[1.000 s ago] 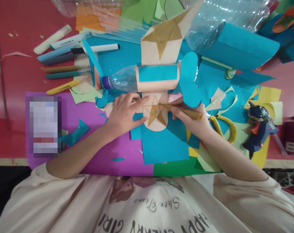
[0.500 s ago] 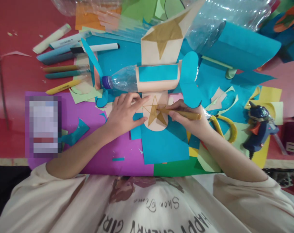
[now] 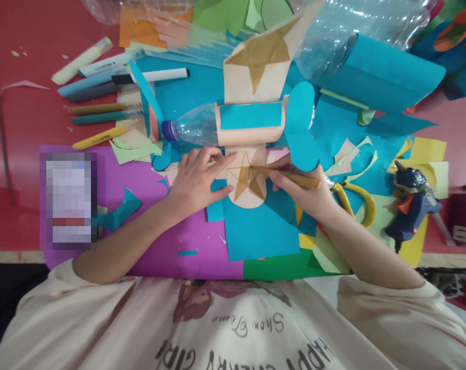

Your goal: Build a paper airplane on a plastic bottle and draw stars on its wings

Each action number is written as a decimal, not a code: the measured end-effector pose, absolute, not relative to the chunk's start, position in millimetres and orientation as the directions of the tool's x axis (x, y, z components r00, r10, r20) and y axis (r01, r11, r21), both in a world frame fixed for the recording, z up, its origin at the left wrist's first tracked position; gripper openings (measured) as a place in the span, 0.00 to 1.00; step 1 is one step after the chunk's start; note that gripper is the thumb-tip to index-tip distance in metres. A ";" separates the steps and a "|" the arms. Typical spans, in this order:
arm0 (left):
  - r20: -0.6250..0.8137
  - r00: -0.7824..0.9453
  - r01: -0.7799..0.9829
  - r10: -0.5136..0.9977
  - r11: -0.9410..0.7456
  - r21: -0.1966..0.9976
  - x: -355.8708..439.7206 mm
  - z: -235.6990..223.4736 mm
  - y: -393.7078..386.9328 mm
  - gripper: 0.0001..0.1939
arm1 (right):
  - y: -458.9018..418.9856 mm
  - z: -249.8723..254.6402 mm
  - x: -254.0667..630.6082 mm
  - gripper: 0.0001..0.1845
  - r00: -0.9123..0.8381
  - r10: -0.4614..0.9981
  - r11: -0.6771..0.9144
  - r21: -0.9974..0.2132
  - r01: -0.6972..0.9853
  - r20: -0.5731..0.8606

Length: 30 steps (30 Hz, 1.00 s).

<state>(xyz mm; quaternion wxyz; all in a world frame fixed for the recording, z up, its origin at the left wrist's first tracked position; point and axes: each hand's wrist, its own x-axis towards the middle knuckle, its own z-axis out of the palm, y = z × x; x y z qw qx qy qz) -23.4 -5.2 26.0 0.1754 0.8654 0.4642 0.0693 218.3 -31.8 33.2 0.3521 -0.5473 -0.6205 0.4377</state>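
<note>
My right hand [image 3: 298, 182] grips a brown marker [image 3: 289, 176], its tip resting on a star [image 3: 243, 181] drawn on a peach paper flap [image 3: 252, 200]. Brown colour covers the star's lower points, while the top point is only outlined. My left hand [image 3: 202, 177] lies with fingers spread, its fingertips touching the flap's left side. Just beyond, a clear plastic bottle [image 3: 198, 123] with a purple cap lies on its side, wrapped in peach paper with a blue strip [image 3: 251, 116]. Another peach flap [image 3: 242, 85] behind the bottle bears a filled brown star. Blue rounded paper [image 3: 301, 126] sits at the bottle's base.
Several markers [image 3: 101, 107] lie at the left, above a blurred phone-like rectangle [image 3: 71, 200]. Yellow-handled scissors [image 3: 356, 203] and a dark blue glue gun [image 3: 412, 200] are on the right. Paper scraps and large clear plastic bottles [image 3: 394, 23] surround the work.
The marker's tip has shifted slightly up and right on the star, and my right hand has moved a little with it. My left hand stays in place.
</note>
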 end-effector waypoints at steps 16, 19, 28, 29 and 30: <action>-0.048 0.563 0.780 0.825 -0.511 0.361 -24.0 25.0 -5.0 0.31 | -29.0 47.9 214.8 0.04 -0.216 0.970 -0.029 -0.929 0.368 -0.115; -0.050 0.558 0.784 0.828 -0.507 0.359 -23.7 25.3 -5.1 0.31 | -29.2 47.5 214.8 0.03 -0.218 0.969 -0.032 -0.933 0.358 -0.117; -0.023 0.569 0.778 0.822 -0.529 0.338 -24.3 22.6 -5.1 0.30 | -29.2 45.3 215.8 0.04 -0.218 0.966 -0.056 -0.935 0.352 -0.140; -0.019 0.569 0.778 0.822 -0.531 0.336 -24.3 22.4 -5.1 0.30 | -29.2 44.3 215.5 0.03 -0.198 0.971 -0.057 -0.936 0.348 -0.133; -0.015 0.569 0.777 0.822 -0.532 0.337 -24.4 22.2 -5.2 0.30 | -29.2 43.2 215.3 0.03 -0.178 0.976 -0.057 -0.938 0.343 -0.124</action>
